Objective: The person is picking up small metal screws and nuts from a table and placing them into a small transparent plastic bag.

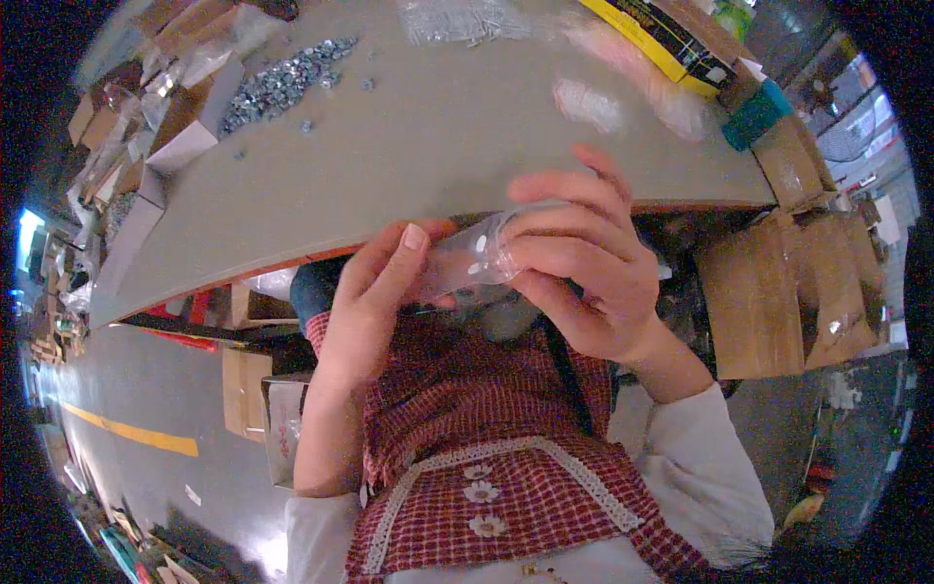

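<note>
In front of my body, just over the near edge of the table (389, 185), I hold a small clear plastic bag (459, 261). My left hand (362, 310) is closed on its left end, the thumb laid along the top. On the other end my right hand (595, 261) grips the gathered plastic between thumb and fingers, with the upper fingers raised and slightly blurred. White spots show on the film, perhaps glare or holes. I cannot make out whether anything is inside the bag.
Loose metal nuts (282, 86) lie in a heap at the far left. Long thin metal parts (472, 24) sit at the back. Crumpled clear bags (589, 105) and a yellow-black box (671, 49) stand back right. Cardboard boxes (754, 302) flank the table; open cartons (185, 136) line its left.
</note>
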The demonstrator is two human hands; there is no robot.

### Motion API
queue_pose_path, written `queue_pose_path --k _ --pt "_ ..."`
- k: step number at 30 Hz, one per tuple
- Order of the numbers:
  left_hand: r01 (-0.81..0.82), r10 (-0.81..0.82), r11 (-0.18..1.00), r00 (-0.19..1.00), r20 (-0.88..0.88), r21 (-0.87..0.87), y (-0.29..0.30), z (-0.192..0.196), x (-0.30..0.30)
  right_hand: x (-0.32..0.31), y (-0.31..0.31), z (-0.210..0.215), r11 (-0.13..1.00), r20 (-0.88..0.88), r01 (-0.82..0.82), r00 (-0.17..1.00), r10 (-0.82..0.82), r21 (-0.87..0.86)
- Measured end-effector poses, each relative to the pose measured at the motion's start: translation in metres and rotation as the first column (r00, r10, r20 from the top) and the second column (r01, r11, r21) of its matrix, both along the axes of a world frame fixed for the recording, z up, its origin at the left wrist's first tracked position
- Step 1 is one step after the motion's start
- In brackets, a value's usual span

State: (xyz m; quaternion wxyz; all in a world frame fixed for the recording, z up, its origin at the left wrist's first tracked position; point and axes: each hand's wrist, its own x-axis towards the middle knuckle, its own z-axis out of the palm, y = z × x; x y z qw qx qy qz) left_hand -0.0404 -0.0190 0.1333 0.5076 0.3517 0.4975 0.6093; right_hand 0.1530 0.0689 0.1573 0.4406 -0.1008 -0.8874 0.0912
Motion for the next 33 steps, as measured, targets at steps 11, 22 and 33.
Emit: queue_pose_path --k 11,22,33 --pt "-0.225 0.248 0.962 0.956 -0.154 0.155 0.01 -0.001 -0.036 -0.007 0.021 0.012 0.982 0.368 -0.045 0.923 0.111 -0.184" --pt "-0.074 0.445 0.895 0.055 -0.894 0.44 0.005 -0.027 -0.065 -0.095 0.028 -0.001 0.94 0.395 -0.34 0.861 0.322 -0.027" --pt "-0.139 0.19 0.981 0.506 -0.842 0.138 -0.022 -0.125 -0.052 -0.246 0.237 -0.028 0.778 0.375 0.183 0.924 0.073 -0.601"
